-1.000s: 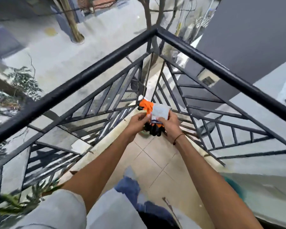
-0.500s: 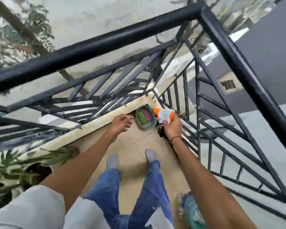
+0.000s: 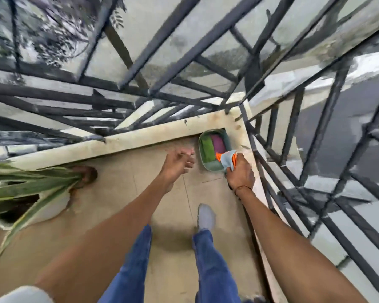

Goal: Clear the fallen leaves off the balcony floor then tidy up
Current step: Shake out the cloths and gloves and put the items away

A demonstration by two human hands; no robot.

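Note:
A small green tub (image 3: 208, 167) stands in the balcony's far corner, with a green cloth (image 3: 206, 147) and a purple cloth (image 3: 218, 143) folded inside. My right hand (image 3: 241, 173) grips a bundle of orange-and-black gloves with a pale label (image 3: 228, 160) at the tub's near right rim. My left hand (image 3: 178, 162) hovers just left of the tub, fingers loosely curled, holding nothing. The tiled floor (image 3: 123, 204) around my feet shows no leaves.
A black metal railing (image 3: 271, 178) on a pale kerb (image 3: 140, 136) encloses the corner on the far and right sides. A potted plant (image 3: 26, 193) with long leaves stands at the left. My legs in blue jeans and a grey sock (image 3: 205, 216) are below.
My left hand has let go of the gloves and moved left. My right hand has lowered the gloves to the tub's rim, and my view has tilted down toward the floor.

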